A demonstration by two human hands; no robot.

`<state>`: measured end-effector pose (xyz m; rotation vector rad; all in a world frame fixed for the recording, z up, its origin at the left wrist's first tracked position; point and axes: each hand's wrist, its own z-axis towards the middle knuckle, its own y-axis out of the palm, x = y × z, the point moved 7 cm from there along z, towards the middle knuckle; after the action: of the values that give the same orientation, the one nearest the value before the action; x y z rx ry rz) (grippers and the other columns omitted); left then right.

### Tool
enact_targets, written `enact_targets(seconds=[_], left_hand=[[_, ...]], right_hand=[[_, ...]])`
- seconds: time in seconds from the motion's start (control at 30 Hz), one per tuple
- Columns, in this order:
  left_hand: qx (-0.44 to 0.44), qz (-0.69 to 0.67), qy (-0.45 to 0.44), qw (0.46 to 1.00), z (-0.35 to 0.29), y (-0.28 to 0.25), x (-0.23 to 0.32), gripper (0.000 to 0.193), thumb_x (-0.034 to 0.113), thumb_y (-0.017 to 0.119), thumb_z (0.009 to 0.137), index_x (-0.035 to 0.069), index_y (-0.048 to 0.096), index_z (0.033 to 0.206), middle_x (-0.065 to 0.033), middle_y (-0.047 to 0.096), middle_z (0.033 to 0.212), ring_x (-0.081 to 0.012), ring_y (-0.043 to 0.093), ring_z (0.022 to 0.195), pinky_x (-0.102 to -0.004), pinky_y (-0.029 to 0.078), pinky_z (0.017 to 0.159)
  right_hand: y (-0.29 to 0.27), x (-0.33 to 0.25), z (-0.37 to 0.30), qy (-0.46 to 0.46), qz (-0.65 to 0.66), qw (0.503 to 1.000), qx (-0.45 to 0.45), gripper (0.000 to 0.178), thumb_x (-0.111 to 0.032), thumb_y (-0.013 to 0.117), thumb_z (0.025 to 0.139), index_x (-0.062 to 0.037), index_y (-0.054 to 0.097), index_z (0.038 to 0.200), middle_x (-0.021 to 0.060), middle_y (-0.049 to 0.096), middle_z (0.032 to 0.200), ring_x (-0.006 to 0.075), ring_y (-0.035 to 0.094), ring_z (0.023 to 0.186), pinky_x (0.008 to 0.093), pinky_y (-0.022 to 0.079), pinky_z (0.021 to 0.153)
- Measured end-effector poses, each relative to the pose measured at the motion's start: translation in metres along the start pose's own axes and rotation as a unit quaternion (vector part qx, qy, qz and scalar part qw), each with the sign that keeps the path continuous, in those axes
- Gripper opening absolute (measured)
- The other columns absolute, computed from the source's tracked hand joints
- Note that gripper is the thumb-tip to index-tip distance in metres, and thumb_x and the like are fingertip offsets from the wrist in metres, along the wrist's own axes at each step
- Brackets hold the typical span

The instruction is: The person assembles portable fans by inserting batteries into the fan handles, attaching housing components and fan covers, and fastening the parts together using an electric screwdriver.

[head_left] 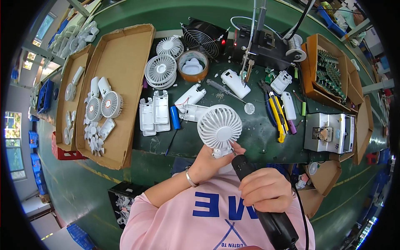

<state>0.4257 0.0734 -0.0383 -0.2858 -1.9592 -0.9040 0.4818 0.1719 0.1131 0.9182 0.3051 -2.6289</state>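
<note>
My right grip [266, 189] is wrapped around a black electric screwdriver [242, 166], its thick body slanting down across my pink shirt [166, 221] to the lower edge. Its tip points at the small white neck of a hand fan [220, 127]; I cannot tell whether it touches. My left grip [211, 161] pinches that neck between thumb and fingers, so the round white fan head faces up over the near edge of the green counter [250, 146].

Just beyond, a blue cylinder [175, 118] lies left of the fan, next to two open white shells [161, 110]. To the right lies a yellow cutter [278, 116] beside dark-handled pliers [268, 104]. Farther left, a cardboard tray [121, 46] carries white fans [111, 104]. Farther back are a stack of white grilles [161, 71], a brown tape roll [192, 77] around a white piece, and a black fan [204, 39]. At far right, a box [309, 77] holds green circuit boards [330, 73].
</note>
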Motion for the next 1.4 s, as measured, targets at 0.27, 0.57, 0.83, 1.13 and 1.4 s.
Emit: enact_targets(seconds=[0.27, 0.57, 0.83, 1.13, 1.4], left_hand=[[0.066, -0.068, -0.076, 0.993, 0.006, -0.001, -0.010, 0.026, 0.002, 0.056, 0.085, -0.005, 0.054, 0.111, -0.0149, 0.064, 0.108, -0.0184, 0.062, 0.096, -0.0300, 0.048, 0.087], [0.070, 0.077, -0.024, 0.994, 0.004, -0.001, -0.010, 0.025, 0.002, 0.061, 0.086, -0.005, 0.055, 0.109, -0.0141, 0.066, 0.102, -0.0178, 0.063, 0.094, -0.0283, 0.050, 0.082], [0.001, 0.075, -0.049, 0.996, 0.005, 0.006, -0.001, 0.019, 0.003, 0.058, 0.088, -0.003, 0.057, 0.106, -0.0092, 0.068, 0.094, -0.0170, 0.065, 0.091, -0.0275, 0.050, 0.081], [0.098, -0.012, -0.046, 0.994, -0.005, -0.013, -0.007, 0.024, 0.004, 0.059, 0.084, 0.002, 0.056, 0.108, -0.0050, 0.061, 0.089, -0.0141, 0.060, 0.086, -0.0267, 0.048, 0.077], [0.221, 0.067, 0.066, 0.971, -0.033, -0.097, 0.116, 0.069, 0.023, 0.068, 0.082, 0.009, 0.026, 0.135, -0.0075, 0.058, 0.094, -0.0135, 0.060, 0.070, -0.0227, 0.045, 0.045]], right_hand=[[-0.009, 0.000, -0.011, -0.034, -0.062, 0.986, 0.149, 0.026, 0.002, 0.064, 0.077, -0.0022, 0.042, 0.091, 0.0142, 0.061, 0.067, 0.0239, 0.060, 0.050, 0.0352, 0.053, 0.047], [-0.003, 0.005, -0.003, 0.039, 0.018, 0.998, 0.039, 0.013, -0.003, 0.064, 0.073, 0.0043, 0.054, 0.073, 0.0163, 0.060, 0.082, 0.0328, 0.059, 0.068, 0.0436, 0.053, 0.065], [0.002, 0.000, 0.002, -0.001, 0.041, 0.999, -0.003, 0.015, 0.001, 0.064, 0.071, 0.0044, 0.051, 0.076, 0.0176, 0.059, 0.079, 0.0337, 0.059, 0.067, 0.0463, 0.053, 0.062], [-0.017, 0.005, -0.015, 0.032, 0.040, 0.956, 0.287, 0.024, -0.007, 0.066, 0.080, -0.0031, 0.043, 0.088, 0.0155, 0.062, 0.074, 0.0301, 0.063, 0.065, 0.0455, 0.052, 0.059], [-0.075, 0.036, -0.074, 0.091, -0.134, 0.842, 0.515, 0.085, -0.082, 0.031, 0.076, -0.0012, 0.047, 0.097, 0.0080, 0.049, 0.057, 0.0200, 0.048, 0.049, 0.0324, 0.042, 0.052]])
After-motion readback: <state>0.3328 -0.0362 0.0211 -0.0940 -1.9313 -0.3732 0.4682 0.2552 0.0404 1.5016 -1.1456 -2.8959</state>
